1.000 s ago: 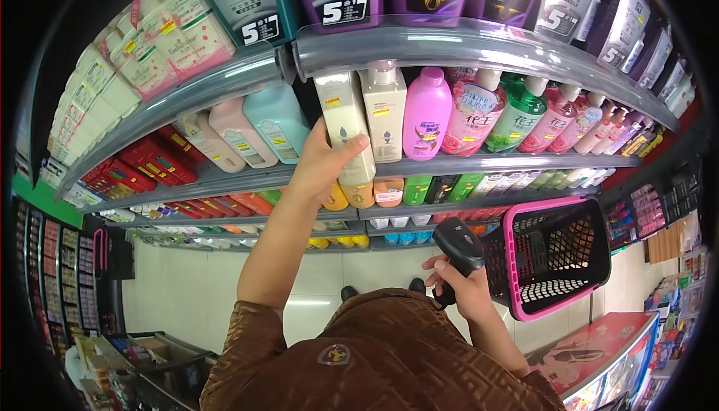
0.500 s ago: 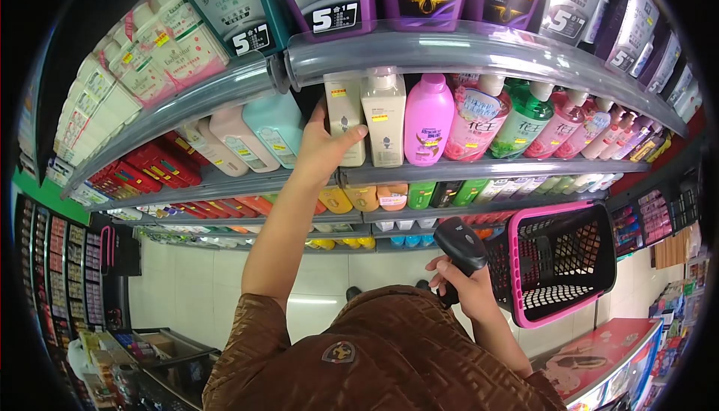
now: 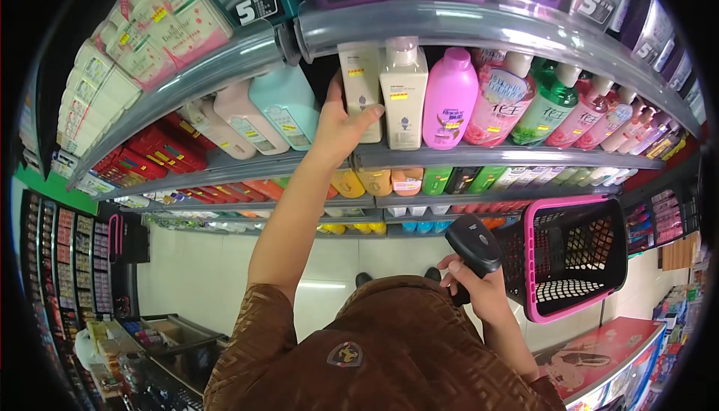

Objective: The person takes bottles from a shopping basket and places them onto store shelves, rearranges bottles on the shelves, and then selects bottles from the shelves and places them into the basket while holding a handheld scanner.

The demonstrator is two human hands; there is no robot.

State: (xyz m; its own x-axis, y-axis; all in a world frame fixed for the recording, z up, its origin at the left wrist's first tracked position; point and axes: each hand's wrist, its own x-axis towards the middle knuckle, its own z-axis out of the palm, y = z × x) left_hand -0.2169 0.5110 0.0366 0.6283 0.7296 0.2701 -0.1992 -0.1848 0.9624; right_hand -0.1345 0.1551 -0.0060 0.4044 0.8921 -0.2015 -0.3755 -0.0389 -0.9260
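Observation:
My left hand point(image 3: 343, 128) reaches up to the middle shelf and is closed around a beige box point(image 3: 361, 90) with a yellow price sticker, thumb across its front. The box stands upright on the shelf. Right beside it is a beige pump bottle point(image 3: 404, 100), then a pink shampoo bottle point(image 3: 450, 104). A pale blue bottle point(image 3: 283, 108) stands left of my wrist. Low in front of my body, my right hand point(image 3: 479, 284) grips a black barcode scanner point(image 3: 475, 246) by its handle, its head pointing up toward the shelves.
A black shopping basket with a pink rim point(image 3: 530, 261) is just right of the scanner. The upper shelf's clear curved lip point(image 3: 479, 22) overhangs the bottles. Green and pink pump bottles point(image 3: 550, 108) line the shelf to the right. A red-topped display case point(image 3: 592, 355) is at lower right.
The view has shifted, so the shelf, hands and basket appear farther right and the shelf slightly higher. My left hand stays on the beige box and my right on the scanner.

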